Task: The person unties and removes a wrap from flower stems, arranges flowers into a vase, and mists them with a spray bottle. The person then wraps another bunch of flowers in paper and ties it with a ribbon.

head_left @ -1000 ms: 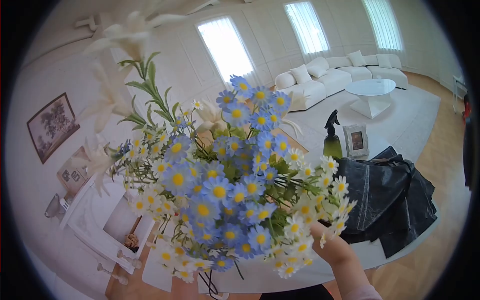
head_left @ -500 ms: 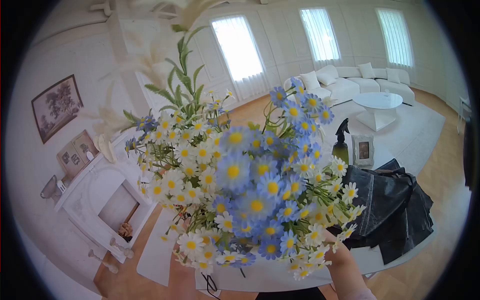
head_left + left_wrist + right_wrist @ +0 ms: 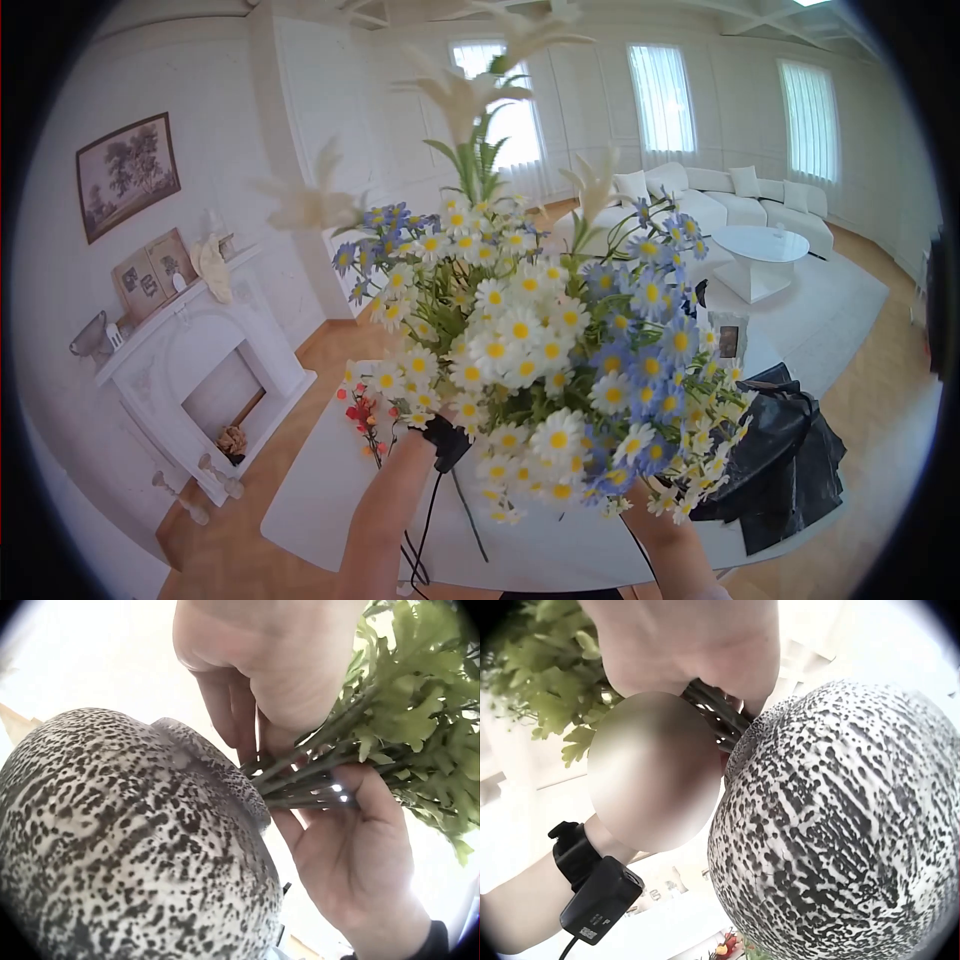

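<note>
A speckled black-and-white vase (image 3: 135, 840) has a bundle of green stems (image 3: 300, 784) at its mouth. In the left wrist view my left hand (image 3: 274, 667) curls round the stems from one side, and my right hand (image 3: 360, 855) holds them from the other, thumb against them. The right wrist view shows my right hand (image 3: 690, 652) gripping dark stems (image 3: 716, 709) beside the vase rim (image 3: 761, 731); a blurred disc covers much of the left hand there. White and blue daisies (image 3: 520, 330), with pale lilies above, hide both hands and the vase in the head view.
A white table (image 3: 310, 500) lies below, with red flowers (image 3: 365, 415) and a loose stem at its left. Black sheeting (image 3: 785, 470) and a picture frame (image 3: 730, 335) are at the right. Beyond stand a fireplace (image 3: 150, 370), round table (image 3: 760, 242) and white sofa (image 3: 800, 228).
The head view has tilted up and swung. The bouquet has turned, showing more white daisies centrally and blue ones at right. The left forearm and its black strap have come into clearer view.
</note>
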Demonstrator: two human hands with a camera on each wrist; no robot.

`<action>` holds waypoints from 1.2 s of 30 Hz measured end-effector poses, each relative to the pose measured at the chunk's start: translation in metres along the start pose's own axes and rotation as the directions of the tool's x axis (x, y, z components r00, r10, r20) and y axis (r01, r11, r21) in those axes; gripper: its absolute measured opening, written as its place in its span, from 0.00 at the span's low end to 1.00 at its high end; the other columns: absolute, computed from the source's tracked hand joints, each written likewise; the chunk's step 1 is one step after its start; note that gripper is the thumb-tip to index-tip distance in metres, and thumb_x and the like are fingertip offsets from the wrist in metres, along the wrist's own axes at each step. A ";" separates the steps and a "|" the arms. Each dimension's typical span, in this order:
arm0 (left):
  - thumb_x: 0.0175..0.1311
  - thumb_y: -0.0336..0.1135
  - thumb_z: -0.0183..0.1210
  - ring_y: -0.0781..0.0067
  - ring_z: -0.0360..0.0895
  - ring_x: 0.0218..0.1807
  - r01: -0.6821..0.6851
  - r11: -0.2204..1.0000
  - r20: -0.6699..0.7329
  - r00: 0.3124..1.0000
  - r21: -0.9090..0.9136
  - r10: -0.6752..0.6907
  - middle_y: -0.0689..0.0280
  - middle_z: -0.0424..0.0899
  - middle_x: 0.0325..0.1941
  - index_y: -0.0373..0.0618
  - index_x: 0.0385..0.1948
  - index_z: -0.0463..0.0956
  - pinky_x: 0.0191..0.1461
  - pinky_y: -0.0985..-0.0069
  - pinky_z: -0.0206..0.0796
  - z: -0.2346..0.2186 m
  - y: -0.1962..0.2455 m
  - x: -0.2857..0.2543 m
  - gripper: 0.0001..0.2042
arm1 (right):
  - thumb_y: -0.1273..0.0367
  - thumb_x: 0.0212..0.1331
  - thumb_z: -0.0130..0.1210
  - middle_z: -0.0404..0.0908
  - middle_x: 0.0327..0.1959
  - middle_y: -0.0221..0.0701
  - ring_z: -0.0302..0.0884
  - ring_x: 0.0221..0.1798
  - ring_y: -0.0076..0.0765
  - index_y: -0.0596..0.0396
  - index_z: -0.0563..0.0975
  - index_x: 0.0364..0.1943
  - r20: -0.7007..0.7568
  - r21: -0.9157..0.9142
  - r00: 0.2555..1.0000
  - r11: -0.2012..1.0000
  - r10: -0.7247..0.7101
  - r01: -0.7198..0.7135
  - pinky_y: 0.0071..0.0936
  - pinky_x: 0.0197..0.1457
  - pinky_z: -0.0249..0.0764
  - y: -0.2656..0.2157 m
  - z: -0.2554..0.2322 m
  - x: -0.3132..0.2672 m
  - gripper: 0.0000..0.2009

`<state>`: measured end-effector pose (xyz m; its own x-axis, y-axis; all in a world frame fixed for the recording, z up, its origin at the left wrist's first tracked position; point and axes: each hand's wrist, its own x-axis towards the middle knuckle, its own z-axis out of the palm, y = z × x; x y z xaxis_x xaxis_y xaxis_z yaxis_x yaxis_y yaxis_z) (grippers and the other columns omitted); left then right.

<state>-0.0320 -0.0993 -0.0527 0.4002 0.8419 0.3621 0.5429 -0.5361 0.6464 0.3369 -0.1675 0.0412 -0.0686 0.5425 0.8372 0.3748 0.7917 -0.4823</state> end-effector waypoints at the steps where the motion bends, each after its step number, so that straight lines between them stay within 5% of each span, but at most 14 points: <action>1: 0.61 0.37 0.45 0.66 0.68 0.51 0.004 1.000 0.005 1.000 -0.004 -0.004 0.61 0.70 0.50 0.44 0.51 0.64 0.54 0.72 0.59 -0.002 0.000 -0.001 0.17 | 0.77 0.42 0.54 0.73 0.35 0.34 0.71 0.40 0.37 0.57 0.70 0.37 -0.001 0.002 1.000 1.000 0.005 -0.005 0.33 0.45 0.66 -0.001 0.001 0.000 0.13; 24: 0.62 0.39 0.43 0.67 0.68 0.51 0.140 0.988 -0.002 0.990 -0.060 -0.141 0.61 0.70 0.50 0.45 0.53 0.63 0.54 0.73 0.58 -0.005 0.026 -0.040 0.18 | 0.77 0.42 0.54 0.73 0.36 0.35 0.70 0.41 0.38 0.57 0.70 0.38 0.043 0.134 0.998 0.990 0.036 -0.042 0.33 0.46 0.66 -0.001 -0.019 -0.001 0.14; 36: 0.63 0.39 0.43 0.67 0.67 0.51 0.185 0.975 0.038 0.983 -0.122 -0.182 0.62 0.70 0.50 0.46 0.54 0.62 0.54 0.73 0.58 -0.018 -0.005 -0.040 0.18 | 0.77 0.43 0.54 0.73 0.36 0.35 0.70 0.42 0.38 0.57 0.70 0.38 0.053 0.146 0.995 0.985 0.079 -0.086 0.33 0.46 0.65 0.013 0.009 0.004 0.15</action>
<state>-0.0640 -0.1291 -0.0581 0.3226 0.9224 0.2123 0.5133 -0.3590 0.7795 0.3330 -0.1524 0.0358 -0.0874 0.6175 0.7817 0.2399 0.7747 -0.5851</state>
